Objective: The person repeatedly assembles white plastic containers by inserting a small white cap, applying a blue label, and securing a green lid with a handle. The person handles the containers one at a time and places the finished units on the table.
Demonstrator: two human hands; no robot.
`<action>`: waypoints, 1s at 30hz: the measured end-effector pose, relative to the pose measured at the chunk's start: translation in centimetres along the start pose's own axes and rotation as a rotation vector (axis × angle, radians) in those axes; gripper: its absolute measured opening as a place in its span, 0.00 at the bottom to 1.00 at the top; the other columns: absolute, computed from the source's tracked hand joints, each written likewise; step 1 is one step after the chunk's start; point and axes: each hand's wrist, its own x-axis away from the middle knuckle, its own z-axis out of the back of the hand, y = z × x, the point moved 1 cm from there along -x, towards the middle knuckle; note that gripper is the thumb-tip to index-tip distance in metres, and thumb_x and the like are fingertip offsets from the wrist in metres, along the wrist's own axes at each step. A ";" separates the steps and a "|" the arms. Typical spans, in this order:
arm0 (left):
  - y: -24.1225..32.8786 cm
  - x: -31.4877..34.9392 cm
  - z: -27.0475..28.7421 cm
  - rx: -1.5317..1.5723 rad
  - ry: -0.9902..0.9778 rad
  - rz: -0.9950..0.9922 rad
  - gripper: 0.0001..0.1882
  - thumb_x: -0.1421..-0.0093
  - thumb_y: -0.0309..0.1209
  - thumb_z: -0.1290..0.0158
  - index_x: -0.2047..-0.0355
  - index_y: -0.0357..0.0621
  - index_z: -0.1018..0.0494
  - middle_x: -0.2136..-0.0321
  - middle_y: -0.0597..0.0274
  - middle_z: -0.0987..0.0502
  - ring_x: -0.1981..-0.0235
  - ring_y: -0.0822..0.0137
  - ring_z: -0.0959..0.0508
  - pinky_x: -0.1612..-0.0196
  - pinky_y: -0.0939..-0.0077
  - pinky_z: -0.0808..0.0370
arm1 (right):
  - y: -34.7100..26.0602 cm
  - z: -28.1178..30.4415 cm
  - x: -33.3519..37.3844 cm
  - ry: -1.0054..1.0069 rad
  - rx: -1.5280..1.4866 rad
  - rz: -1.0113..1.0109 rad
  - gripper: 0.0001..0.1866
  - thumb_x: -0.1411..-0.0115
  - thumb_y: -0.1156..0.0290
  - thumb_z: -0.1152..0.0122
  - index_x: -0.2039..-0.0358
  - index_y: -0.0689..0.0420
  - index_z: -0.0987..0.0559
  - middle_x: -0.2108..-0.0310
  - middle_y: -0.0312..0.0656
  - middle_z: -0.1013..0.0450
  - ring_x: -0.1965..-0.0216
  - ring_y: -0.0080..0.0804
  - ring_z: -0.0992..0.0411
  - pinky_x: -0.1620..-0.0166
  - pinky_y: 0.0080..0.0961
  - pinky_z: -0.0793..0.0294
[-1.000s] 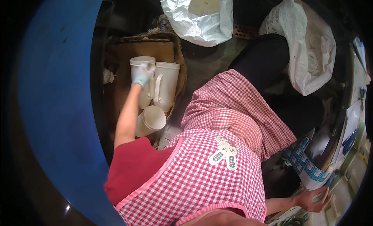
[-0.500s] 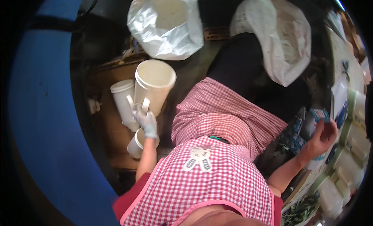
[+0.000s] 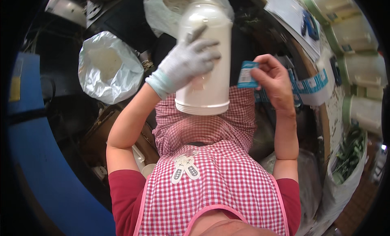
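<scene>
Across my lap a white plastic bottle [image 3: 211, 94] lies with its ridged, wide end towards me. Its far end tapers to a neck. My left hand [image 3: 189, 59], in a pale grey glove with a mint cuff, holds the bottle from above, fingers spread over its side; the thumb is hidden. To the right of the bottle, my bare right hand [image 3: 274, 77] pinches a small teal label [image 3: 246, 75] with a white patch between thumb and fingers. The label is apart from the bottle. Beside that hand a strip of similar teal labels [image 3: 313, 84] runs along a white edge.
A pale plastic-lined bin [image 3: 91, 73] stands at left, with another pale bag [image 3: 160, 12] beyond the bottle. Papers [image 3: 292, 21], a blue tool [image 3: 312, 25] and several lidded containers [image 3: 363, 69] line the right side. A sack of green leaves [image 3: 349, 163] stands lower right.
My left hand has left the white containers on the left and is now on a bottle over my lap. My right hand has come inward with a teal label. The view has turned right.
</scene>
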 end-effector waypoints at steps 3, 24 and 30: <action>-0.9 -0.3 -0.2 0.047 -0.007 0.032 0.07 0.51 0.30 0.39 0.70 0.49 0.20 0.51 0.72 0.20 0.37 0.62 0.28 0.24 0.43 0.43 | 3.3 -0.9 1.8 -0.001 -0.081 -0.073 0.15 0.38 0.77 0.28 0.53 0.58 0.22 0.64 0.32 0.21 0.67 0.12 0.25 0.70 0.09 0.29; -0.4 -0.2 -0.7 0.041 -0.007 0.035 0.11 0.55 0.29 0.38 0.68 0.48 0.20 0.51 0.70 0.20 0.38 0.61 0.26 0.24 0.42 0.43 | 5.2 -5.2 1.0 0.033 0.344 0.025 0.18 0.41 0.70 0.22 0.55 0.62 0.21 0.69 0.35 0.20 0.72 0.15 0.25 0.70 0.14 0.24; -0.6 -0.2 -0.7 0.034 -0.003 0.024 0.13 0.56 0.29 0.38 0.66 0.47 0.19 0.51 0.69 0.20 0.39 0.62 0.26 0.24 0.42 0.42 | 5.0 -3.6 2.0 0.007 0.225 -0.002 0.15 0.35 0.67 0.29 0.54 0.63 0.20 0.65 0.39 0.18 0.65 0.24 0.19 0.58 0.20 0.17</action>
